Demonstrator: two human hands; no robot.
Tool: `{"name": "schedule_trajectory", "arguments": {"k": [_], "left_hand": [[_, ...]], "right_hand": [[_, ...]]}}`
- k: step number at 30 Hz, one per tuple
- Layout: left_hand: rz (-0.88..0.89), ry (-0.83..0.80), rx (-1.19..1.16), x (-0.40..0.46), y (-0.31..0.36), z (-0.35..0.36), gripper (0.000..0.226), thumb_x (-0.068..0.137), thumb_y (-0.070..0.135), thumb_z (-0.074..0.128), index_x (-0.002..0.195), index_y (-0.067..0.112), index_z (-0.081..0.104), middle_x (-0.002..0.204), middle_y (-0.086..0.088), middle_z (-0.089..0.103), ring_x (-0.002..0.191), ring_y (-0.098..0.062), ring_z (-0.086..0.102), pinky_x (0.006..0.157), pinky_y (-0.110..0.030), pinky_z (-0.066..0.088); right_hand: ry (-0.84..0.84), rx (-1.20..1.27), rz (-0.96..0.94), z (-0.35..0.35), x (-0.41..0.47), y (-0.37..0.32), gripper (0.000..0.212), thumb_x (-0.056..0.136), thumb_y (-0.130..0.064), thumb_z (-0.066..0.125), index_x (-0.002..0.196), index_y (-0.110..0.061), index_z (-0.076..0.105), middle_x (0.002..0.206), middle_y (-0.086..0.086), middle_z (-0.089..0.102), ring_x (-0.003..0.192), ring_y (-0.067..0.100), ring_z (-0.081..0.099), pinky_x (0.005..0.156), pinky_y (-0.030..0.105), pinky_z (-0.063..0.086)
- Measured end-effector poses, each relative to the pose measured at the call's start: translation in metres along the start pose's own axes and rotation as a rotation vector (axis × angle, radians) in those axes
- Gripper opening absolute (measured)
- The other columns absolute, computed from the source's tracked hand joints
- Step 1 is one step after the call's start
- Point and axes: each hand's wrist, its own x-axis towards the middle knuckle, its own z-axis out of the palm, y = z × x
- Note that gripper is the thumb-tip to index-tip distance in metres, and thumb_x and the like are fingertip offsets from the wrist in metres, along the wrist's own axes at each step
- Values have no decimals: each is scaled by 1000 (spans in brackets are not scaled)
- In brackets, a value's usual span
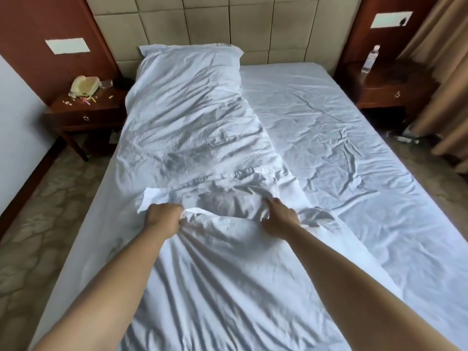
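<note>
Head view: 1 crumpled white fabric sheet point(202, 153) lies along the white bed's point(354, 148) left half. 2 hands: L hand point(163, 220) fists its bunched near edge, R hand point(278, 219) pinches a fold. 1 white pillow point(190, 64) far left; 2 brown wooden nightstands point(83, 115).

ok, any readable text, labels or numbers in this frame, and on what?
No legible text anywhere.
Bottle label, on right nightstand: too blurred to read.
Telephone, on left nightstand: no readable markings.
Left wall plate and right wall plate: no text.
White cover held by left hand and right hand: no print.
</note>
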Motion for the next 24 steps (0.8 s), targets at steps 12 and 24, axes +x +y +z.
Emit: {"name": "schedule_trajectory", "arguments": {"k": [12, 24], "left_hand": [[-33, 44, -35, 15, -22, -14, 30, 88, 9, 43, 107, 23, 61, 113, 0, 63, 107, -24, 60, 79, -30, 45], [-156, 153, -62, 54, -105, -42, 26, 85, 13, 50, 109, 19, 58, 108, -3, 65, 103, -26, 61, 74, -30, 47]], "right_hand": [[-429, 46, 23, -55, -5, -16, 45, 91, -55, 49, 86, -12, 62, 91, 4, 62, 89, 20, 61, 69, 24, 40], [615, -250, -102, -30, 90, -131, 38, 84, -43, 63, 103, -10, 62, 107, 12, 57, 99, 30, 56, 86, 39, 36]]}}
